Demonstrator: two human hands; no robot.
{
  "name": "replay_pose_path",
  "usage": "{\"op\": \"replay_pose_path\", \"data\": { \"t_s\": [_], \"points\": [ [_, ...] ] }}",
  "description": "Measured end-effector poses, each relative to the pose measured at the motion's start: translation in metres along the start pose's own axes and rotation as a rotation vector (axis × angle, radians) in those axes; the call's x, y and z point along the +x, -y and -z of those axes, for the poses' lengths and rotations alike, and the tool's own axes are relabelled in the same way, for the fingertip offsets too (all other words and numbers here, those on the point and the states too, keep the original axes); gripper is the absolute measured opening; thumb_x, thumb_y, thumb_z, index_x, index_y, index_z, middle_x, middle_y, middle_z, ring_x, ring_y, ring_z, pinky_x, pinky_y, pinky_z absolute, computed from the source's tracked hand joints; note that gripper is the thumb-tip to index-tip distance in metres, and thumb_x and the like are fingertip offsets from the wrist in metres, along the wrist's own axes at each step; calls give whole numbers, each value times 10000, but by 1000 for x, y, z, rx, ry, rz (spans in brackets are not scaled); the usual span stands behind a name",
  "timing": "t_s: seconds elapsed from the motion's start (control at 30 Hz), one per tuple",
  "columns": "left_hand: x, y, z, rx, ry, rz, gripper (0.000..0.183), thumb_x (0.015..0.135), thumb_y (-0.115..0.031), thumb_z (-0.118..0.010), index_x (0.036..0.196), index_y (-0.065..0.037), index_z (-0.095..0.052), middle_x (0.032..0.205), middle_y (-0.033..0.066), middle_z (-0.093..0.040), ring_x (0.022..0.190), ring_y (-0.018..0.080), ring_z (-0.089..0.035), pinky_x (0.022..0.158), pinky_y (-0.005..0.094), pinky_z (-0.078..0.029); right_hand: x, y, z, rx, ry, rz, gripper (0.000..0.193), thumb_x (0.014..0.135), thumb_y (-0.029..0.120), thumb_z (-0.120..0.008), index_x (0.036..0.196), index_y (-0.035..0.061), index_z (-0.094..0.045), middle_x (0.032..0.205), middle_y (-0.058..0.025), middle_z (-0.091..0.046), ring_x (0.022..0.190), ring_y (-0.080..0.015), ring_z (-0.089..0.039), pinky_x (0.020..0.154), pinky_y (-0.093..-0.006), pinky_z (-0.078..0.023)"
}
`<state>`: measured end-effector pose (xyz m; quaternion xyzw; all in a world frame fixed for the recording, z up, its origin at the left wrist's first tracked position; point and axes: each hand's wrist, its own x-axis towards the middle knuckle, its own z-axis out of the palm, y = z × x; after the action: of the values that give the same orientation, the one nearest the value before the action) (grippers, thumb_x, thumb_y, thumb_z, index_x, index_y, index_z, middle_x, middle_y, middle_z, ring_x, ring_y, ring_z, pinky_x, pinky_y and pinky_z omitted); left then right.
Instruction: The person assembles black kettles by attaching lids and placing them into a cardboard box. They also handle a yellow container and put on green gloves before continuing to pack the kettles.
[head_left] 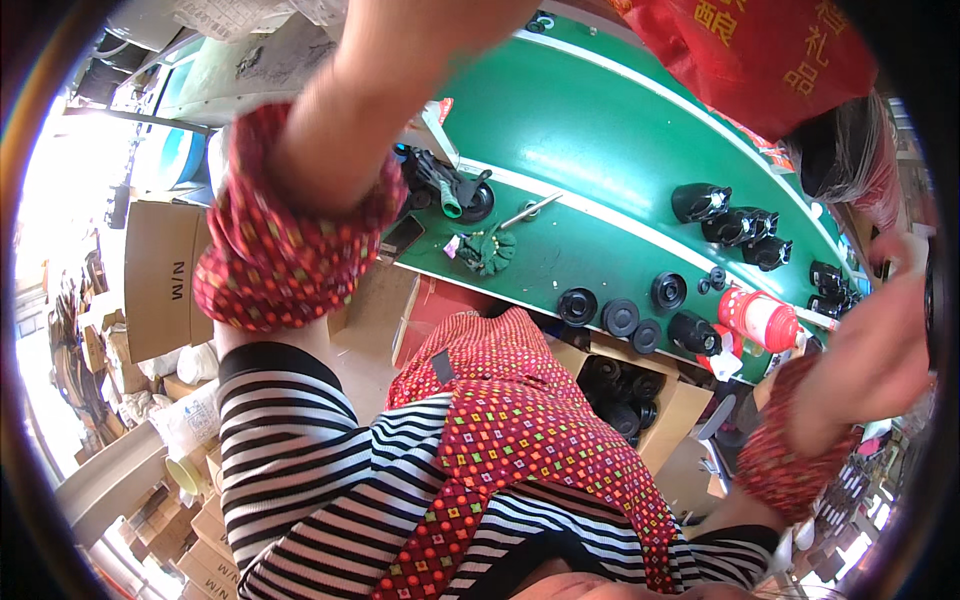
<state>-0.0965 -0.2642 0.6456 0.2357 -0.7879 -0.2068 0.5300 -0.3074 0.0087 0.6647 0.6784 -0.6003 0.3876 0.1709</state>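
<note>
**Both arms raised off the green tabletop**

The right hand [880, 350] lifts beside the red bottle [757, 318], blurred; its fingers' state I cannot tell. Left of the bottle, black round parts [620, 317] line the tabletop [600, 130] edge, within reach. The left hand is out of frame.

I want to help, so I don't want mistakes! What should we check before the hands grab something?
1. Left hand visible: not ok; only the left forearm shows, raised past the top edge.
2. Right hand empty: cannot tell; it is blurred.
3. Red bottle apart from the right hand: ok.
4. Black parts resting on the table's near edge: ok.
5. Bare room on the table: ok.
</note>
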Motion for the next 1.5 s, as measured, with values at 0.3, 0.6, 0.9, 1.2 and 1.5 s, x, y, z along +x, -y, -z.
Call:
{"op": "replay_pose_path", "data": {
  "t_s": [0.3, 0.6, 0.9, 1.2, 1.5],
  "points": [
    [-358, 116, 11, 20, 891, 510, 444, 908, -221, -720, 1256, 15, -577, 1241, 225, -580, 1168, 377, -576, 1026, 418, -469, -376, 129, -123, 889, 562, -1692, 382, 986, 172, -670, 1333, 40, -581, 1132, -51, -657, 870, -98, -635, 706, -243, -559],
    [-508, 140, 53, 263, 1695, 821, 574, 931, -494, -616, 1309, -63, -645, 1217, 238, -676, 1165, 385, -637, 1029, 435, -489, -461, 154, -171, 869, 711, -1579, 515, 1068, 367, -460, 1415, -5, -536, 1433, -181, -570, 1330, -284, -533, 1134, -347, -366],
    [-560, 185, 23, 328, 1367, 1011, 781, 860, -452, -734, 1444, -2, -476, 1363, 295, -570, 1260, 411, -574, 1088, 429, -454, -499, 226, -186, 892, 692, -1737, 352, 990, 329, -658, 951, -20, -687, 776, -131, -673, 708, -175, -613, 684, -347, -482],
    [-548, 245, -139, 642, 933, 1335, 1373, 631, -539, -909, 1599, -108, -35, 1524, 377, -227, 1375, 487, -406, 1115, 488, -420, -522, 251, -187, 568, 698, -1574, 365, 966, 269, -670, 779, -44, -638, 717, -246, -594, 667, -412, -619, 600, -443, -465],
    [-608, 292, -162, 657, 844, 1090, 736, 747, -339, -789, 1352, -42, -495, 1207, 342, -574, 1124, 495, -588, 995, 505, -493, -523, 254, -202, 645, 792, -1687, 312, 1005, 266, -599, 970, -28, -698, 852, -244, -670, 822, -387, -663, 735, -448, -513]
  ]
}}
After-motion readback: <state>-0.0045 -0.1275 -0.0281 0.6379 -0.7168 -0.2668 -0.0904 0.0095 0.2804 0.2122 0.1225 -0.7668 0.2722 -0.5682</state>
